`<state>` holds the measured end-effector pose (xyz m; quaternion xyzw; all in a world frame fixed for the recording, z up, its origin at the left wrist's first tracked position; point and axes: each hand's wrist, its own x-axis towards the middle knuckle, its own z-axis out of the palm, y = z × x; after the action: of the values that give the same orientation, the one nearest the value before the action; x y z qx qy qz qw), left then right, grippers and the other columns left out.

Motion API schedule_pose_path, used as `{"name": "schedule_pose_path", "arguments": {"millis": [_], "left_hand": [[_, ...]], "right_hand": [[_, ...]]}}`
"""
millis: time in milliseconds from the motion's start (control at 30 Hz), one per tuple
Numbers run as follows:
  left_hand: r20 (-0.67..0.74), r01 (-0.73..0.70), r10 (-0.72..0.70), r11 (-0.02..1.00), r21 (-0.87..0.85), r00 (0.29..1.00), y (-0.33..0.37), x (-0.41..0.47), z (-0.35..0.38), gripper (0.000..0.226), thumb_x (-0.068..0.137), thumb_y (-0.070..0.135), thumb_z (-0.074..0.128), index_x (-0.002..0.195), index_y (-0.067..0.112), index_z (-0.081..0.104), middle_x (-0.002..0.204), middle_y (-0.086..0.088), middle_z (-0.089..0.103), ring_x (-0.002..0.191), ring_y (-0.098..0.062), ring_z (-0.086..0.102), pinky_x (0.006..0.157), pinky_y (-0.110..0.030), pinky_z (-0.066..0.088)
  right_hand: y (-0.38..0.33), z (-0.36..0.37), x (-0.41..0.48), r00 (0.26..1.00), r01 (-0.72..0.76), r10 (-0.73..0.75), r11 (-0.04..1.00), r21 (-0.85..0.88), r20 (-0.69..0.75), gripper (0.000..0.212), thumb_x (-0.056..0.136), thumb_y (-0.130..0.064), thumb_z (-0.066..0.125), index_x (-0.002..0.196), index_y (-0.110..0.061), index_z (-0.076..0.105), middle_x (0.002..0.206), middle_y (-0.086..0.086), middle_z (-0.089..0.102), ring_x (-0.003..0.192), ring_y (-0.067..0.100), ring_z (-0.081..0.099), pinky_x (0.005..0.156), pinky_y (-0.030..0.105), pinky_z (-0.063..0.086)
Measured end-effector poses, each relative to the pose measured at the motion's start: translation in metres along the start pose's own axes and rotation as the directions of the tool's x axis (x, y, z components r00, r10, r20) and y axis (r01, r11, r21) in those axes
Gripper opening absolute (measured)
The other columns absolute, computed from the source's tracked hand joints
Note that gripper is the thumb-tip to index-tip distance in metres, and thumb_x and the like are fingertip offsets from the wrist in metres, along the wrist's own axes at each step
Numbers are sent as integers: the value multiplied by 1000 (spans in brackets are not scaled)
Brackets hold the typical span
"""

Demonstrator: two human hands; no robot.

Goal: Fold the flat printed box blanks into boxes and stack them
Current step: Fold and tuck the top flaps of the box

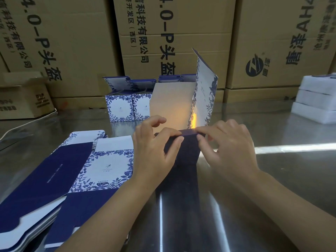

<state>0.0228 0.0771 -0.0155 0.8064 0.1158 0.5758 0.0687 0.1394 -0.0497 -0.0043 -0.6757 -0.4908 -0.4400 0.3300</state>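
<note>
At the centre of the frame, the half-folded box (183, 150) stands on the shiny metal table (281, 179). Its dark blue near wall faces the person, and its taller panels rise behind, one showing its plain inside, the other its blue leaf print. The left hand (156, 150) and the right hand (231, 148) meet at the top edge of that near wall. Each pinches the dark fold between thumb and curled fingers, and their fingertips nearly touch. In the lower left, a pile of flat blanks (72, 179) lies fanned out, just beside the left forearm. Behind the work, at mid-frame, two finished boxes (120, 108) stand side by side with their lids up. Big brown cartons (181, 33) fill the back. White foam blocks (318, 99) are stacked at the right edge.
</note>
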Motion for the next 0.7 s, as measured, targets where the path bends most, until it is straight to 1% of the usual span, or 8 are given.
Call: {"name": "schedule_pose_path", "arguments": {"millis": [100, 167, 433, 533, 600, 667, 700], "left_hand": [[2, 1, -1, 1000, -3, 1000, -2, 0, 1, 21, 86, 36, 56, 88, 20, 70, 116, 0, 43, 108, -15, 39, 89, -31, 35], [2, 0, 0, 1000, -5, 1000, -3, 0, 1, 22, 86, 36, 55, 88, 20, 70, 117, 4, 39, 108, -14, 39, 90, -29, 33], [-2, 7, -7, 1000, -20, 1000, -4, 0, 2, 21, 86, 35, 55, 86, 20, 70, 116, 2, 41, 109, -15, 40, 90, -37, 38], [-4, -2, 2, 1000, -29, 1000, -4, -1, 2, 21, 86, 34, 56, 87, 19, 71, 116, 3, 40, 109, -14, 39, 90, -40, 39], [-4, -12, 12, 1000, -21, 1000, -4, -1, 2, 22, 86, 34, 56, 88, 18, 71, 116, 4, 39, 108, -14, 39, 90, -38, 38], [-4, -18, 18, 1000, -15, 1000, -4, -1, 1, 24, 86, 35, 56, 89, 17, 71, 116, 4, 38, 108, -14, 39, 90, -35, 36], [-4, -20, 20, 1000, -18, 1000, -3, -1, 1, 24, 86, 35, 56, 89, 17, 71, 116, 4, 38, 108, -14, 39, 90, -36, 37]], "right_hand": [[-1, -1, 1, 999, 14, -13, 999, -39, 35, 28, 88, -29, 50, 90, -19, 75, 66, -1, 62, 63, 27, 53, 64, 35, 28], [-2, -2, 1, 998, 18, -14, 998, -59, 65, 29, 89, -29, 48, 90, -19, 75, 67, -1, 64, 64, 28, 53, 64, 35, 28], [-3, -4, 3, 992, 33, -21, 995, -95, 120, 32, 92, -26, 43, 83, -19, 73, 65, 0, 63, 62, 27, 52, 62, 35, 25], [-3, -3, 3, 993, 24, -16, 998, -64, 120, 29, 90, -25, 45, 84, -18, 73, 65, 0, 63, 61, 27, 53, 63, 35, 25], [-3, -2, 2, 995, 1, 0, 1000, -6, 101, 22, 88, -23, 52, 86, -19, 73, 62, -3, 62, 60, 23, 54, 65, 34, 29], [-3, -3, 0, 998, -41, 37, 997, 65, 57, 20, 86, -23, 55, 87, -20, 75, 56, -6, 59, 58, 12, 46, 64, 30, 33], [-4, -3, 0, 998, -59, 56, 995, 85, 41, 23, 86, -25, 53, 88, -20, 76, 53, -6, 57, 59, 13, 43, 63, 27, 33]]}}
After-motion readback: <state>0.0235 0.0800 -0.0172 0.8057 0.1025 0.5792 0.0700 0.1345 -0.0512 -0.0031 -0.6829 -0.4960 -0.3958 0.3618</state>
